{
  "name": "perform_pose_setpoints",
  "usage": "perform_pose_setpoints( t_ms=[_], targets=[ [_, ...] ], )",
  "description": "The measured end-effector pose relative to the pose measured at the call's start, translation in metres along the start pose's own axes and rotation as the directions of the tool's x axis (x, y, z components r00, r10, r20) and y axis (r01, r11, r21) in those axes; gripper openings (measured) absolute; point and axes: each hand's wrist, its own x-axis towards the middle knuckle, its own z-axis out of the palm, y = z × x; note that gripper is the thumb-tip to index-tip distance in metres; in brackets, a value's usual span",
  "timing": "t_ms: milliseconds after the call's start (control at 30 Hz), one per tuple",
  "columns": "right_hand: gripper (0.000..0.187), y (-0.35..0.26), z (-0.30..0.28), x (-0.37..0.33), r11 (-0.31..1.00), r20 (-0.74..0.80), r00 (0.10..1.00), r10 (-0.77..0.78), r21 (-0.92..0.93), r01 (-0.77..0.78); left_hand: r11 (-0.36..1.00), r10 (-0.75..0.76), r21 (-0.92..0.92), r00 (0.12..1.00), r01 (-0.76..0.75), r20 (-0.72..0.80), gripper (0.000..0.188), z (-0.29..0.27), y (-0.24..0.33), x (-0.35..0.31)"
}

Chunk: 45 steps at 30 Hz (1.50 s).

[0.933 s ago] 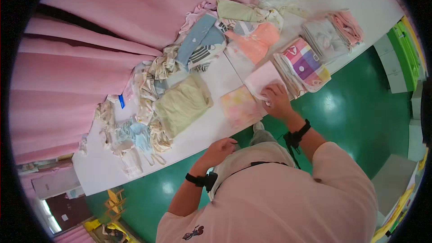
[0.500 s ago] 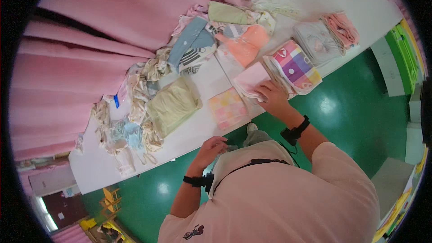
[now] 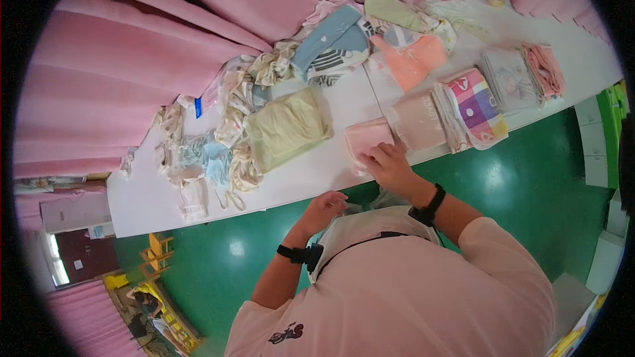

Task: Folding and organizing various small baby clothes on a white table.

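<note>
A pink curtain (image 3: 126, 99) backs the white tabletop (image 3: 135, 201), where a folded pink cloth (image 3: 366, 136) lies by the front edge, its near right part beneath the bent right hand (image 3: 390, 164), whose grip I cannot tell, while the half-open, empty left hand (image 3: 323, 210) hovers just off that edge.

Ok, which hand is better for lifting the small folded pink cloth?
Probably the right hand: it's at the small folded pink cloth, while the left hand is farther away, not touching it.

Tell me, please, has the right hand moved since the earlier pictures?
Yes, the right hand has moved left, judged against the seam in the white table.
</note>
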Motion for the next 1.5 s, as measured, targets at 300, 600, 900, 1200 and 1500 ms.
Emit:
perform_pose_setpoints(
  t_ms=[300,600,900,1200,1500],
  targets=[
    [0.037,0.0,0.021,-0.008,0.996,0.106,0.993,0.059,-0.07,-0.052,0.988,-0.154,-0.054,0.979,0.148,-0.133,0.03,-0.051,-0.037,-0.05],
    [0.046,0.016,0.014,0.014,0.985,0.06,0.998,-0.025,-0.17,0.035,0.974,-0.181,-0.17,0.97,0.153,-0.163,0.029,-0.094,-0.066,-0.086],
    [0.06,-0.004,0.018,0.012,0.998,0.345,0.936,0.066,-0.013,-0.066,0.952,-0.144,-0.301,0.953,0.06,-0.266,0.03,-0.107,-0.084,-0.107],
    [0.026,-0.046,0.061,0.073,0.96,0.416,0.898,0.145,0.161,-0.23,0.942,-0.155,-0.335,0.884,-0.002,-0.442,0.029,-0.156,-0.111,-0.164],
    [0.016,-0.134,0.128,0.103,0.91,0.45,0.858,0.249,0.195,-0.367,0.955,0.295,0.144,0.825,-0.258,-0.482,0.024,-0.352,-0.072,-0.106]
  ],
)
